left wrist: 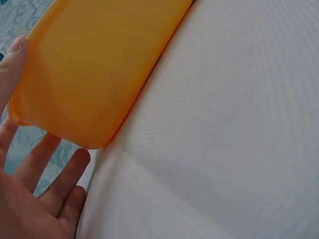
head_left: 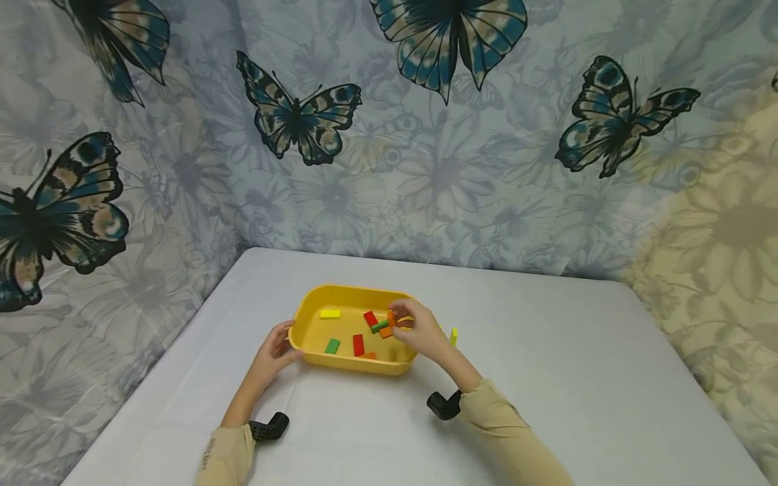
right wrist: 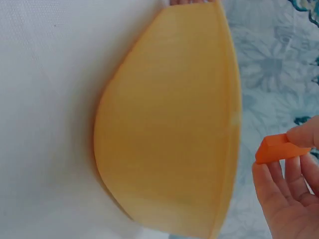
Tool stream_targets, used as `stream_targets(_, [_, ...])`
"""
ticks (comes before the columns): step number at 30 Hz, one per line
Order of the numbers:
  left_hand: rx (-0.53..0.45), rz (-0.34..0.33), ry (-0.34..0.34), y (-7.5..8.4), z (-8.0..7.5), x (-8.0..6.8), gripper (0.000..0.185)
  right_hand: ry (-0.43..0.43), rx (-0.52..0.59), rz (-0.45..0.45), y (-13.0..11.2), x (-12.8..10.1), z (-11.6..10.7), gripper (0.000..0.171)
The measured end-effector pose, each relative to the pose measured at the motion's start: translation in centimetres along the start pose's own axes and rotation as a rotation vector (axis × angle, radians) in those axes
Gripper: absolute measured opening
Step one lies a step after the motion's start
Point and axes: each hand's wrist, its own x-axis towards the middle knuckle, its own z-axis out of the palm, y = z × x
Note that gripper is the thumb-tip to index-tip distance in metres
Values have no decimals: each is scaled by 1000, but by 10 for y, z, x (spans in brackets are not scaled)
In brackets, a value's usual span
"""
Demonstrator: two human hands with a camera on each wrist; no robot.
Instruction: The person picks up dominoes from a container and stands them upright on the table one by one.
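Observation:
A yellow plastic tub sits on the table with several coloured blocks inside. My left hand holds the tub's left end, and in the left wrist view its thumb lies on one side of the wall with the fingers spread along the end. Over the tub's right side, my right hand pinches an orange block between thumb and fingers. Below that hand lie a red block, a green block and another orange block.
Elsewhere in the tub are a yellow block, a green block and a red block. A yellow block shows beside the right wrist, outside the tub. White cloth covers the table; a butterfly-print curtain hangs behind.

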Motion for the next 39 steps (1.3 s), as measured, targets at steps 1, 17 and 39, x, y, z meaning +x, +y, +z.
stream_targets(1, [0, 0, 1, 0, -1, 0, 61, 9, 17, -5, -4, -1, -4, 32])
stream_targets(17, [-7, 10, -5, -2, 2, 1, 60, 121, -55, 11, 1, -33, -67, 29])
stream_targets(39, [-7, 19, -12, -3, 0, 0, 60, 61, -124, 311, 93, -66, -109, 25])
